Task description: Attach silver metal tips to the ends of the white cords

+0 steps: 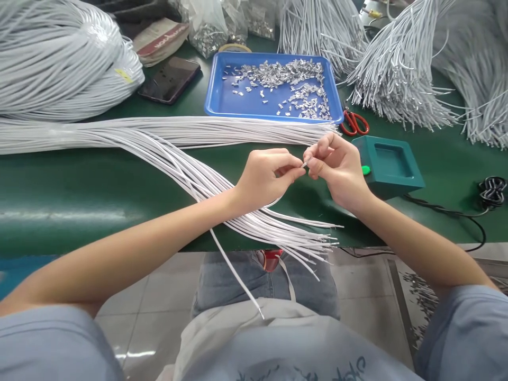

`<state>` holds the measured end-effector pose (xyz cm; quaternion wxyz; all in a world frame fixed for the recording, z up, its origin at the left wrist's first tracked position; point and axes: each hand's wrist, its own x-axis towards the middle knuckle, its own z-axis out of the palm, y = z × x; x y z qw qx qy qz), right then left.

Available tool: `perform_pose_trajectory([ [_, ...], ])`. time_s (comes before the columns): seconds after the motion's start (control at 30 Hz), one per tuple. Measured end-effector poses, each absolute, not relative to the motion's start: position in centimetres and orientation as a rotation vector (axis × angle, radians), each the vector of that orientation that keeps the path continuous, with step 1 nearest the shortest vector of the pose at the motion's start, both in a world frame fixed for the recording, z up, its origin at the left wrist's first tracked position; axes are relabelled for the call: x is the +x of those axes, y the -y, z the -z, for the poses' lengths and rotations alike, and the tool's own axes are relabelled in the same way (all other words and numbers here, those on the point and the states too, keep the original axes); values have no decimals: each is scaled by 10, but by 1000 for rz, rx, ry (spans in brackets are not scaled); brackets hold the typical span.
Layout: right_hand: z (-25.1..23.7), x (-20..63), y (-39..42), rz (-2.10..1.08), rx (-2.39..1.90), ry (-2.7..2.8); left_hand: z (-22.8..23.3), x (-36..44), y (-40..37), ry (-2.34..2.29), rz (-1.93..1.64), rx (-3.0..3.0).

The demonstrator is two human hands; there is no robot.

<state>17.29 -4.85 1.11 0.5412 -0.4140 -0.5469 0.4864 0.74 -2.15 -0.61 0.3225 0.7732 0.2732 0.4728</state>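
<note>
My left hand [265,177] pinches a thin white wire [304,165] close to its end, thumb against forefinger. Facing it, my right hand [339,166] is closed at the wire's tip, its thumb and fingertips pressed together. Whether a small metal piece sits in those right fingertips is too small to tell. Under my left wrist, a fanned bundle of white wires [222,185] runs across the table, its ends reaching past the front edge. One single wire [234,267] hangs apart from it towards my lap.
Behind my hands, a blue tray [222,108] holds many small metal terminals [278,74]. Red-handled scissors [354,123] and a green box-shaped device [410,164] with a black cable [448,209] are at right. A phone [170,79] and large grey wire bundles [67,58] lie further back.
</note>
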Motion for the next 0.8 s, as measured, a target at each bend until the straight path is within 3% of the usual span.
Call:
perform_pose_trajectory([
  [0.17, -19, 173, 49, -1574, -1036, 975, 10, 8, 23, -683, -1363, 2156],
  [0.27, -20, 173, 48, -1643, -1018, 927, 10, 9, 24, -691, -1411, 2181],
  [0.6, -12, 172, 48, -1358, -1012, 1163, 3, 11, 25, -720, -1112, 1768],
  [0.8, -3, 175, 48, -990, -1048, 1323, 2, 12, 18, -637, -906, 1399],
])
